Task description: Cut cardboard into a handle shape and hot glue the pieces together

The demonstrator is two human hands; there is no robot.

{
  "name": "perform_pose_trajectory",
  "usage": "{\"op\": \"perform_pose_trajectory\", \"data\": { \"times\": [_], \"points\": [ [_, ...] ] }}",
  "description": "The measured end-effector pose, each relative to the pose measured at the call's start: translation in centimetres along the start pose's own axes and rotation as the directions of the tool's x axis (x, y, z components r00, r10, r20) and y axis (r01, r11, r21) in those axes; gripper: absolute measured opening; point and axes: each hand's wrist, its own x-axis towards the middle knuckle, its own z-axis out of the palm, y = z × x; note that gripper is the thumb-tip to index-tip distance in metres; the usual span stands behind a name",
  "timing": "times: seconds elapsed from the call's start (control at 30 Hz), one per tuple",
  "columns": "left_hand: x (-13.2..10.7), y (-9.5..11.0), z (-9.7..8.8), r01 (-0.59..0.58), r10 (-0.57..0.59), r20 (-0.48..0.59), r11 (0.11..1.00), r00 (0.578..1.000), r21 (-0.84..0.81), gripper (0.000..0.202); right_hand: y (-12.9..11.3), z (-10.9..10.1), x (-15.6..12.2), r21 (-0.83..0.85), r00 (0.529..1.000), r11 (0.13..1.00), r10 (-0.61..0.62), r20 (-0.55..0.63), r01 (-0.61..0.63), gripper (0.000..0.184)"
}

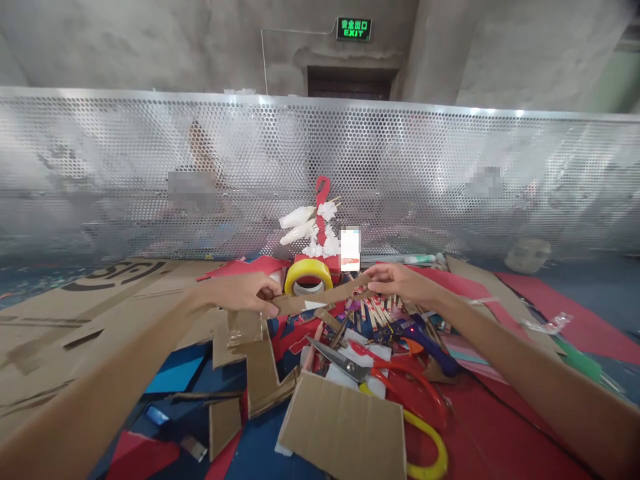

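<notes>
Both my hands hold one narrow strip of brown cardboard [333, 295], stretched crosswise above the littered table. My left hand [250, 292] pinches its left end between thumb and fingers. At the other end, my right hand [395, 281] grips it with the fingertips. A small white patch shows on the lower edge of the strip. Just behind it stands a roll of yellow tape [309, 272]. Farther back, a red upright piece [321, 207] carries white tufts and pale, bottle-shaped parts.
Red-handled scissors [360, 367] lie open below the strip, near a square cardboard piece [350, 427] and a yellow handle [431, 447]. A dark blue glue gun [430, 343] rests at right. Large cardboard [120, 287] covers the left. A perforated metal panel [240, 167] spans the back.
</notes>
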Motion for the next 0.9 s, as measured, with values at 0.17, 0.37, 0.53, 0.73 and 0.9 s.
{"op": "perform_pose_trajectory", "data": {
  "times": [0.17,0.37,0.53,0.73,0.9],
  "points": [
    [-0.2,0.2,-0.6,0.006,-0.006,0.061,1.0,0.998,0.002,0.023,0.0,0.3,0.0,0.1,0.999,0.995,-0.026,0.036,0.022,0.044],
    [-0.1,0.2,-0.5,0.002,-0.005,0.056,0.998,0.998,0.057,0.026,-0.3,0.8,0.1,0.136,0.999,0.991,-0.01,-0.046,0.016,0.037],
    [-0.1,-0.1,-0.5,0.013,-0.017,0.068,0.999,0.998,0.052,0.027,-0.3,0.7,0.1,0.166,0.999,0.986,-0.007,-0.042,0.014,0.038],
    [0.2,0.5,-0.2,-0.037,0.034,0.07,0.999,0.997,0.039,0.026,-0.4,1.3,0.0,0.253,0.995,0.967,0.007,-0.098,0.018,0.044],
    [0.6,0.5,0.3,-0.071,0.066,0.046,0.992,0.997,0.107,0.031,-0.4,1.6,0.2,0.267,0.989,0.963,0.012,-0.15,0.029,0.044]
  ]
}}
